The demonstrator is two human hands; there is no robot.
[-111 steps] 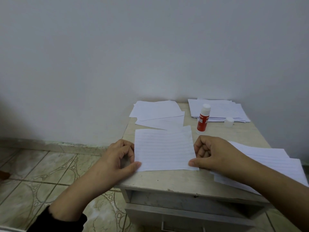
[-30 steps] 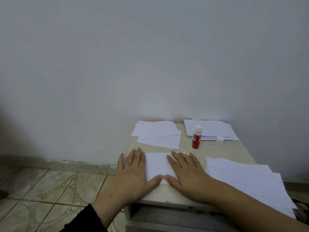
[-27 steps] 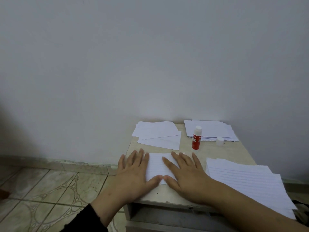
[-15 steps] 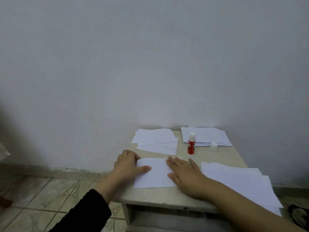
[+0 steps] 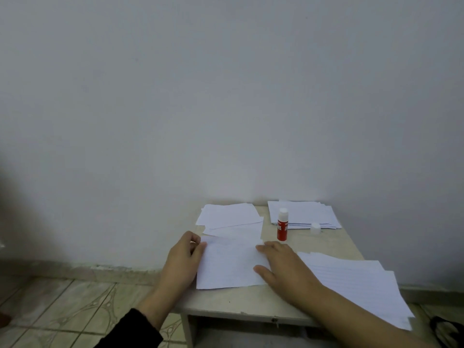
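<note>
The lined sheet (image 5: 229,266) lies flat near the front edge of the table (image 5: 233,301). The left hand (image 5: 182,263) pinches its upper-left corner with curled fingers, while the right hand (image 5: 285,271) presses flat, fingers straight, on its right edge. A paper stack (image 5: 351,280) lies just right. The glue stick (image 5: 282,226) stands just behind the sheet. Bare tabletop shows in front.

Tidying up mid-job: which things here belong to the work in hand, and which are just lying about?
In use: lined sheet, left hand pinching its edge, right hand flat on it.
Lying about: glue stick, cap, loose papers, back stack, lined stack.
</note>
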